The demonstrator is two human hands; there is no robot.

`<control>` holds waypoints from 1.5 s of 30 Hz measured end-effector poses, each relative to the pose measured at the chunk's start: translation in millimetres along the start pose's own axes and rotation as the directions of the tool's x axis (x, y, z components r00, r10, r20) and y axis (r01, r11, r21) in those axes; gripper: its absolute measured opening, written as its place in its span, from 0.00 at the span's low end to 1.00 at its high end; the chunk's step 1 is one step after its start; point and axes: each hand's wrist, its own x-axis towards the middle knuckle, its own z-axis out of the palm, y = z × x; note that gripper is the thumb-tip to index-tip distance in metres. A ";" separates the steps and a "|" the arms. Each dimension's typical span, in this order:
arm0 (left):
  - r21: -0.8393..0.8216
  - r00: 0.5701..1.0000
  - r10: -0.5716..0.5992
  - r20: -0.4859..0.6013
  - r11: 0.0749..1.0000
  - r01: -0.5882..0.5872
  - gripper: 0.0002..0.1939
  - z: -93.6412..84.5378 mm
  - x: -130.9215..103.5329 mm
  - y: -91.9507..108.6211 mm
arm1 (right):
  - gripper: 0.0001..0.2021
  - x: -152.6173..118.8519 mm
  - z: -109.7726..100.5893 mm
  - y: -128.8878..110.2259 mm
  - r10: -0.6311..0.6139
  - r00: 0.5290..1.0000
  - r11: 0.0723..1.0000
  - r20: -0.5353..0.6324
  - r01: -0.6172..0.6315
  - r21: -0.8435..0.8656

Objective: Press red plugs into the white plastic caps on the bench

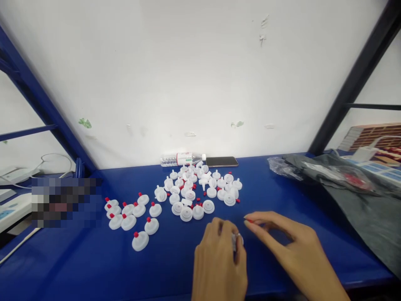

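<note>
The right hand [294, 242] pinches one red cap [250, 220] between thumb and forefinger; the left hand [219, 255], just beside it, is curled around one white piece [234, 241], mostly hidden by the fingers. Ahead lies a heap of white discs [198, 212], too overlapped to count, with loose red caps [237, 200] among them. Farther left sit ten capped discs [140, 242]. Behind the heap are one clear bottle [184, 159] on its side, contents unclear, and one phone [222, 161]. Rightward, one clear pouch [352, 179] shows something red inside
</note>
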 end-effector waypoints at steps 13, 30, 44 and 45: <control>-0.247 0.966 -0.006 -0.260 0.967 -0.060 0.17 24.0 -28.5 -41.2 | 0.05 -6.6 22.5 -16.5 -0.096 0.968 0.985 0.231 0.060 0.159; -0.118 0.870 0.202 -0.449 0.952 -0.282 0.14 1.0 -29.9 -54.2 | 0.15 -3.9 22.6 -11.4 0.019 0.938 0.987 0.345 -0.071 0.141; 0.097 0.879 -0.158 -0.449 0.970 0.224 0.14 -66.0 -34.8 -115.3 | 0.21 37.6 29.0 1.7 -0.269 0.878 0.840 0.397 0.415 -0.349; 0.094 0.878 -0.158 -0.452 0.970 0.223 0.15 -65.9 -34.7 -112.0 | 0.21 34.5 28.7 2.2 -0.263 0.880 0.851 0.396 0.404 -0.334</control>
